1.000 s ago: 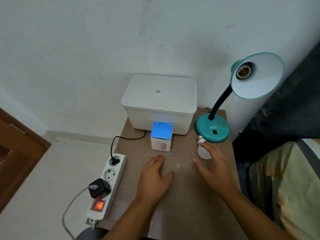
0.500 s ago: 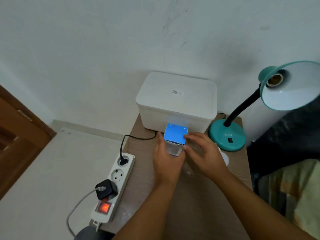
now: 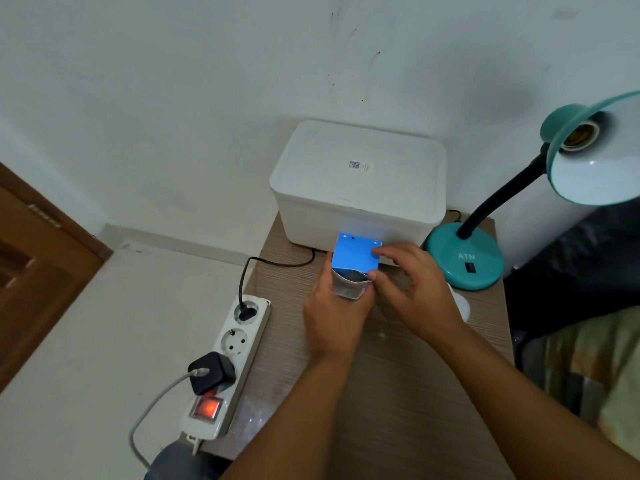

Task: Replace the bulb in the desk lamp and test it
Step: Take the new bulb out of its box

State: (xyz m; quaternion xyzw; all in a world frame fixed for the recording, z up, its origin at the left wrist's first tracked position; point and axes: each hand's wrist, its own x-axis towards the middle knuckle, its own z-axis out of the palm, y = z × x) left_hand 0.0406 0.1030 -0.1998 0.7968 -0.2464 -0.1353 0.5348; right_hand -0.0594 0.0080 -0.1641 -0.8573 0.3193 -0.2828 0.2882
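The small white cardboard bulb box with the blue top flap (image 3: 353, 271) is where your work now sits: a second ago both palms lay flat on the table and the box stood closed and alone. Now your left hand (image 3: 334, 313) wraps around the box's side, holding it just in front of the white lidded plastic storage bin (image 3: 358, 181), while your right hand (image 3: 412, 289) pinches the flap's edge with thumb and forefinger and has lifted it, showing the dark opening. You are likely about to draw out the new bulb.

The teal gooseneck desk lamp (image 3: 464, 258) stands to the right, its socket (image 3: 578, 136) bare inside the shade. The old white bulb (image 3: 462, 306) lies beside the lamp's base, half hidden by your right wrist.

All this rests on a narrow wood-grain table (image 3: 398, 393) against a scuffed white wall. A white power strip (image 3: 228, 358) with its red switch (image 3: 207, 407) lit lies along the left edge.
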